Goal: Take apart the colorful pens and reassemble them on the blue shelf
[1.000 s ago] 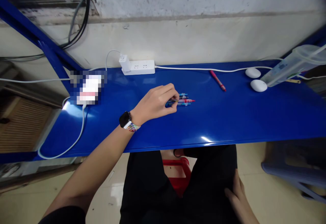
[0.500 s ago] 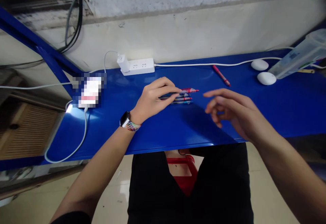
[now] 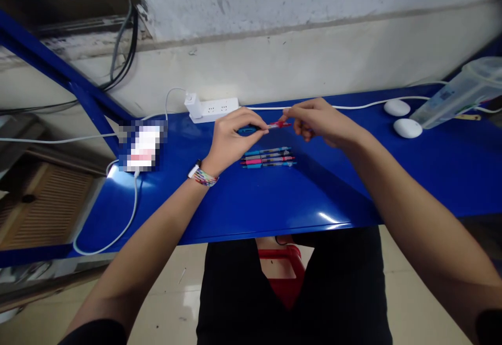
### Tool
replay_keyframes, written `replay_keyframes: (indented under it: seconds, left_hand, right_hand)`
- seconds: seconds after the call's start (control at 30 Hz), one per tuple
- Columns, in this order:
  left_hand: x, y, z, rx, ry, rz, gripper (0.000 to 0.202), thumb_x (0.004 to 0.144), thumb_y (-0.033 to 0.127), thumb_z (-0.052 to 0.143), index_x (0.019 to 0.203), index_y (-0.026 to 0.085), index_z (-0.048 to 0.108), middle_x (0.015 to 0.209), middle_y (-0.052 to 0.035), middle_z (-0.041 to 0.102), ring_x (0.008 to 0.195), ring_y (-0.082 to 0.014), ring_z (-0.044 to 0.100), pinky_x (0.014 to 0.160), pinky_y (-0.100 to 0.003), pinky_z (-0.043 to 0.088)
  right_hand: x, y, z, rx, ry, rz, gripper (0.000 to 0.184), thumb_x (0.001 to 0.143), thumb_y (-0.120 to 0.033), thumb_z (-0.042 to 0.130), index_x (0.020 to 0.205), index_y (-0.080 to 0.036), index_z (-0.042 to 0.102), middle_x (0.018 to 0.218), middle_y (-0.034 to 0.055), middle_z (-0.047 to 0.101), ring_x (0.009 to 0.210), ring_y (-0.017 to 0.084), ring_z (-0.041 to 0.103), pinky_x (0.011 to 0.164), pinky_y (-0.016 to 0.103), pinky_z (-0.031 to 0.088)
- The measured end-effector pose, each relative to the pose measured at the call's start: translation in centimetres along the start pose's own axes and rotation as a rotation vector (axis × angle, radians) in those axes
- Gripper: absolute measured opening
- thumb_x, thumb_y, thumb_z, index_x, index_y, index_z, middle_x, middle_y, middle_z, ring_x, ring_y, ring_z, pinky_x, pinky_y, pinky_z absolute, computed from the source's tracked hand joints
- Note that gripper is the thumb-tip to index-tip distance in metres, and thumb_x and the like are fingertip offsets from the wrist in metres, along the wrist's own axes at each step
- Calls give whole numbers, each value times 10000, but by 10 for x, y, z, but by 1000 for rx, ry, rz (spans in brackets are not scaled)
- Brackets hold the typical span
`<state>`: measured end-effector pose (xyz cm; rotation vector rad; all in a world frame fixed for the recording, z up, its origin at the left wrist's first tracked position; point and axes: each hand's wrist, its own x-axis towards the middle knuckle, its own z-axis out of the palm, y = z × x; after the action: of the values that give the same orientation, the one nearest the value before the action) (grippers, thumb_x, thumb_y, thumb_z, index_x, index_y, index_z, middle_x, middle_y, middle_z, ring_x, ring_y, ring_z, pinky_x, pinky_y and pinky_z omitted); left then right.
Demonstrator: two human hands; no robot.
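Observation:
My left hand (image 3: 234, 135) pinches a pen with a clear and red front end (image 3: 277, 124) between thumb and fingers, above the desk. A blue piece (image 3: 247, 130) shows inside the curve of this hand; whether it belongs to the same pen I cannot tell. Close to the pen's red end is my right hand (image 3: 323, 124), its index finger stretched out, the others loosely bent, nothing visibly held. Whether that fingertip touches the pen is unclear. Below both hands several pens (image 3: 267, 158), with blue, dark and pink parts, lie side by side in a row.
A white power strip (image 3: 215, 110) with a plugged charger stands along the wall. A blurred phone-like device (image 3: 141, 145) on a cable lies left. Two white rounded objects (image 3: 408, 128) and a clear plastic container (image 3: 447, 94) are at the right of the blue desk (image 3: 251, 204).
My left hand has lifted the red-tipped pen away from the row, toward the wall. My right hand has moved left and up to it. The separate red pen at the back no longer shows.

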<state>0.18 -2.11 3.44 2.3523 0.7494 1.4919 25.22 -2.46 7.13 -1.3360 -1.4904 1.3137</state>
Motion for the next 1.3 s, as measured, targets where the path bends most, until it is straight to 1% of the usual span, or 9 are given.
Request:
replay_keyframes:
  seconds: [0.1, 0.23, 0.47, 0.63, 0.9, 1.07, 1.2, 1.23, 1.3]
  left_hand:
    - [4, -11, 3, 9, 22, -75, 118, 942, 302, 880, 875, 264, 791, 960, -32, 816, 929, -214, 782, 874, -424, 670]
    - [-2, -20, 8, -4, 63, -144, 182, 916, 301, 890, 836, 247, 736, 927, -41, 771, 883, -205, 744, 805, -399, 665]
    - [-18, -10, 8, -4, -44, -15, 108, 1000, 229, 805, 903, 241, 759, 955, -40, 784, 919, -195, 751, 865, -404, 639]
    - [-16, -13, 4, 40, -50, -21, 47, 993, 218, 807, 1026, 246, 787, 963, -40, 770, 870, -190, 710, 808, -386, 616]
    - [-13, -32, -4, -26, -59, -169, 133, 912, 168, 800, 1026, 237, 794, 1013, -57, 780, 954, -205, 738, 857, -383, 611]
    - [-24, -24, -7, -35, -8, -315, 98, 965, 341, 842, 999, 249, 845, 949, -50, 847, 870, -206, 767, 830, -379, 626]
    - [-28, -19, -9, -55, -25, -408, 451, 1094, 483, 689, 739, 216, 766, 692, -33, 760, 701, -177, 738, 747, -345, 597]
    - [-28, -20, -9, -56, -24, -409, 463, 1105, 488, 670, 741, 215, 758, 660, -25, 732, 677, -169, 722, 734, -337, 587]
    - [-29, -23, -9, -78, -14, -390, 241, 1042, 453, 769, 960, 230, 809, 692, -1, 729, 662, -158, 696, 710, -321, 573]
  right_hand:
    - [20, 5, -9, -14, 14, -4, 309, 1055, -381, 800, 895, -116, 808, 647, 25, 647, 463, 57, 396, 454, 250, 326]
    - [27, 15, -6, 200, -125, 78, 259, 978, -345, 883, 867, -147, 760, 804, 89, 758, 531, 89, 499, 495, 261, 448]
    - [15, 34, 1, 354, -173, 147, 123, 850, -180, 887, 833, -148, 769, 773, 83, 738, 572, 108, 530, 510, 262, 517]
    - [13, 41, -4, 460, -98, 99, 98, 797, -117, 845, 847, -152, 768, 742, 32, 690, 597, 99, 544, 573, 256, 588]
    - [11, 51, 10, 542, -18, -31, 130, 759, -189, 898, 805, -171, 778, 795, 43, 721, 653, 116, 621, 631, 275, 680]
    - [7, 53, 13, 463, 20, -112, 224, 736, -225, 970, 843, -185, 777, 792, 24, 725, 665, 123, 646, 707, 327, 716]
    - [5, 55, 16, 426, 17, -146, 244, 752, -274, 978, 879, -191, 787, 800, 14, 724, 682, 128, 659, 733, 338, 718]
    - [5, 56, 17, 427, 16, -151, 247, 760, -287, 978, 888, -193, 789, 800, 11, 724, 682, 127, 661, 734, 336, 717]
    - [5, 59, 17, 439, 16, -163, 253, 770, -302, 983, 898, -196, 793, 799, 9, 724, 682, 128, 669, 733, 333, 719]
